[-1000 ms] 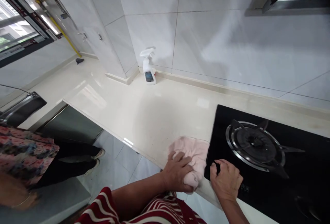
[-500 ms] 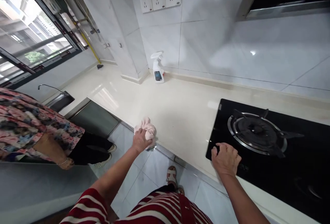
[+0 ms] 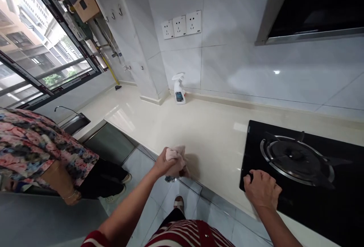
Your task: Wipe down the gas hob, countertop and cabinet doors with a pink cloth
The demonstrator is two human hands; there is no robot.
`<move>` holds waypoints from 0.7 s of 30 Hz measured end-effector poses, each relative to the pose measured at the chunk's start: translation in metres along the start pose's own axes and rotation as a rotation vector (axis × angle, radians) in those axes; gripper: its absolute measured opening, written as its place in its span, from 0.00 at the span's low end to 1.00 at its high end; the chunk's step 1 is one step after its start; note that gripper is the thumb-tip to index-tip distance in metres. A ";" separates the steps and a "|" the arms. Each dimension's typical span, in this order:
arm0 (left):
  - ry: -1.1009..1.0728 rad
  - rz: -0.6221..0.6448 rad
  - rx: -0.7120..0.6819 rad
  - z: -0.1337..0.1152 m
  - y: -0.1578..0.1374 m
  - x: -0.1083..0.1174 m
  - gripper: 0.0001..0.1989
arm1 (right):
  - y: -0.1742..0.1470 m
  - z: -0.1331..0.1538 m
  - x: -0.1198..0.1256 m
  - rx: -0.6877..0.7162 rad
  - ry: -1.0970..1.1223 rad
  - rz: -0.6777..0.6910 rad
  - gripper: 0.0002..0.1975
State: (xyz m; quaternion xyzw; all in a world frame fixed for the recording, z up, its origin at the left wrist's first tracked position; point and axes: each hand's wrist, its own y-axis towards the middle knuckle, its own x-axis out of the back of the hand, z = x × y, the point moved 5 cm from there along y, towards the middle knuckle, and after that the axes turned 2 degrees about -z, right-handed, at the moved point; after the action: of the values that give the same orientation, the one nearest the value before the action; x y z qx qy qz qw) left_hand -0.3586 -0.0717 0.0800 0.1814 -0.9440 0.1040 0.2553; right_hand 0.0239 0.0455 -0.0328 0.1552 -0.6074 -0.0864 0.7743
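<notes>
A crumpled pale pink cloth (image 3: 176, 159) is gripped in my left hand (image 3: 162, 164), just above the front edge of the cream countertop (image 3: 216, 137). Its lower part hangs down, slightly blurred. My right hand (image 3: 262, 191) leans on the front left part of the black gas stove (image 3: 298, 205). Its fingers are loosely bent, the thumb is apart, and it holds nothing. A burner with a metal ring (image 3: 265, 152) lies just beyond that hand. Against the back wall stands a white spray bottle (image 3: 179, 94) with a dark label.
At the left a person in a floral top (image 3: 51, 144) stands by a sink (image 3: 75, 123) with a thin tap. A wall pillar (image 3: 152, 80) juts onto the counter. Sockets (image 3: 180, 25) are on the wall, and a dark range hood (image 3: 313, 8) overhangs the stove side.
My left hand has lifted the cloth off the counter edge and moved it slightly to the right. My right hand stays on the stove. The view has tilted upward a little.
</notes>
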 end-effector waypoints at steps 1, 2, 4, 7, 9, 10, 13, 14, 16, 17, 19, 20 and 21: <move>0.030 -0.009 -0.020 -0.001 0.013 0.014 0.22 | 0.000 0.001 -0.001 0.009 -0.009 -0.005 0.16; 0.075 -0.020 -0.041 -0.001 0.024 0.024 0.25 | 0.000 0.001 -0.002 0.015 -0.012 -0.007 0.17; 0.171 -0.039 -0.069 0.005 0.042 0.032 0.31 | -0.001 0.000 -0.003 0.022 -0.008 -0.008 0.19; 0.281 0.010 -0.065 0.027 0.050 0.022 0.38 | -0.002 -0.003 -0.005 0.032 -0.004 -0.012 0.22; 0.385 0.103 -0.080 0.045 0.050 0.011 0.40 | -0.003 -0.005 -0.005 0.036 -0.015 -0.012 0.24; 0.449 0.136 -0.089 0.053 0.050 0.008 0.39 | -0.003 -0.005 -0.005 0.034 -0.025 -0.011 0.24; 0.651 0.164 -0.101 0.073 0.061 0.010 0.34 | -0.004 -0.005 -0.004 0.013 -0.051 0.009 0.24; 0.697 0.153 -0.099 0.077 0.067 0.011 0.37 | -0.004 -0.005 -0.003 0.003 -0.056 0.020 0.24; 0.766 0.136 -0.124 0.082 0.080 0.010 0.45 | -0.004 -0.003 0.000 -0.022 -0.065 0.044 0.24; 0.784 0.122 -0.146 0.083 0.088 0.008 0.48 | -0.003 -0.003 0.001 -0.036 -0.071 0.055 0.25; 0.789 0.085 -0.181 0.082 0.106 0.002 0.49 | -0.002 -0.001 0.004 -0.060 -0.082 0.067 0.25; 0.783 0.070 -0.193 0.079 0.117 -0.001 0.49 | -0.002 0.000 0.005 -0.070 -0.084 0.068 0.25; 0.774 0.056 -0.196 0.076 0.131 -0.004 0.48 | -0.002 0.000 0.005 -0.079 -0.082 0.068 0.25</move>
State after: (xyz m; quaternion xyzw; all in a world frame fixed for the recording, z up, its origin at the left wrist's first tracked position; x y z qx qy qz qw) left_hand -0.4413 0.0267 -0.0001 0.0779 -0.7881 0.0810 0.6052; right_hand 0.0250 0.0422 -0.0290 0.1002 -0.6397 -0.0904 0.7567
